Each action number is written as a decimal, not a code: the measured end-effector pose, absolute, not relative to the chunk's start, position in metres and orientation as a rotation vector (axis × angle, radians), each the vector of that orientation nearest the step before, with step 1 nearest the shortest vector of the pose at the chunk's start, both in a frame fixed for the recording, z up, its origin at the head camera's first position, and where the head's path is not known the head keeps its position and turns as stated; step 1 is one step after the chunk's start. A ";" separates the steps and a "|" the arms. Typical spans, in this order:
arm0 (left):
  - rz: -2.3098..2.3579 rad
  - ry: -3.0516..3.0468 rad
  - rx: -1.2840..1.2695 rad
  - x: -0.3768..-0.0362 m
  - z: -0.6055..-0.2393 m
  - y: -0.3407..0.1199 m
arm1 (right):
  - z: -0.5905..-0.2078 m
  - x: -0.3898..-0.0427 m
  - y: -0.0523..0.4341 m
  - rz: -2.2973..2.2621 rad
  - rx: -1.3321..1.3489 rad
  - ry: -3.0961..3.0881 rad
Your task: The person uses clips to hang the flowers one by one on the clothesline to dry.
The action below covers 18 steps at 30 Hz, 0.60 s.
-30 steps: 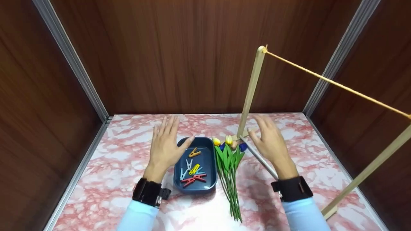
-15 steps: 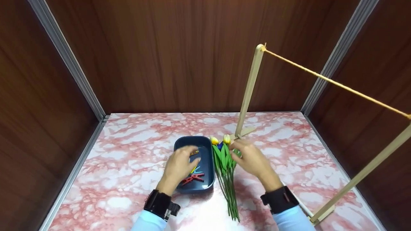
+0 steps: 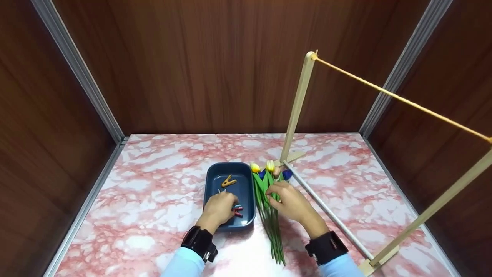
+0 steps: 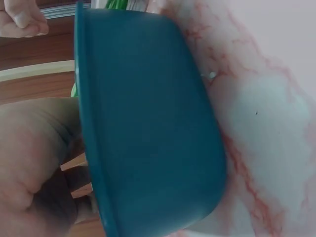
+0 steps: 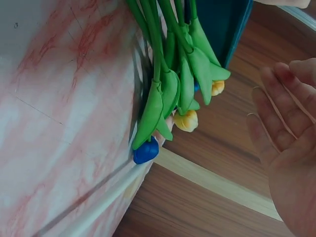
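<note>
Since the earlier frames both hands have been drawn back from the far side of the counter [image 3: 153,169]: the left hand [image 3: 220,207] has been lowered into the blue tray [image 3: 210,181], and the right hand [image 3: 289,202] has been brought onto the bunch of tulips [image 3: 269,200].

The counter is covered in a pink and white marbled surface and is enclosed by dark wood-grain walls [image 3: 192,65] with metal corner strips. A wooden frame [image 3: 298,104] with a yellow string [image 3: 399,100] stretched from its top is stood beyond and to the right of the right fingers.

The left fingers are curled down among the clothespins [image 3: 237,211] in the tray; whether one is pinched cannot be told, since the pins are mostly covered by the hand. An orange clothespin [image 3: 228,180] lies just beyond those fingers. In the right wrist view the right fingers [image 5: 281,113] are seen fairly wide and relaxed, just beside the tulip leaves and blooms, with nothing gripped. The left wrist view is filled mostly by the tray's outer wall.
</note>
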<state>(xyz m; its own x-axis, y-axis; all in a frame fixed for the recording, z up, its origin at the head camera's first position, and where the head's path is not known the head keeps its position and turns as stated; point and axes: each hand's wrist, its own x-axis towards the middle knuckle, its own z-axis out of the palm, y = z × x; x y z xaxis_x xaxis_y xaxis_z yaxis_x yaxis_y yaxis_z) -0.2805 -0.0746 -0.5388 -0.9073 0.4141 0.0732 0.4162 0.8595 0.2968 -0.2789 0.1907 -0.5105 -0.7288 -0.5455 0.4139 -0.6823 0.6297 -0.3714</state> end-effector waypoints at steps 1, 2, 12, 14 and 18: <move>-0.468 -3.019 -0.680 -0.281 -0.540 -0.074 | -0.511 -0.279 0.191 0.758 0.998 -2.588; -0.455 -3.017 -0.679 -0.281 -0.541 -0.073 | -0.511 -0.278 0.191 0.765 0.995 -2.589; -0.374 -3.011 -0.601 -0.284 -0.552 -0.064 | -0.519 -0.274 0.192 0.790 0.997 -2.604; -0.361 -3.009 -0.600 -0.284 -0.553 -0.063 | -0.520 -0.273 0.192 0.793 0.990 -2.609; -0.444 -2.993 -0.596 -0.283 -0.552 -0.065 | -0.521 -0.272 0.194 0.797 0.970 -2.625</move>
<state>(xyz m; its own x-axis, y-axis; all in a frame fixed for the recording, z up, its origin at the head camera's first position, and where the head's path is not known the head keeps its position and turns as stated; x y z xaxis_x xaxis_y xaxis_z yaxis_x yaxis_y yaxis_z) -0.2829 -0.0645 -0.5522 -0.9237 0.3665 0.1115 0.3831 0.8840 0.2681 -0.2717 0.1938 -0.5206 -0.7540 -0.5305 0.3874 -0.6563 0.6325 -0.4113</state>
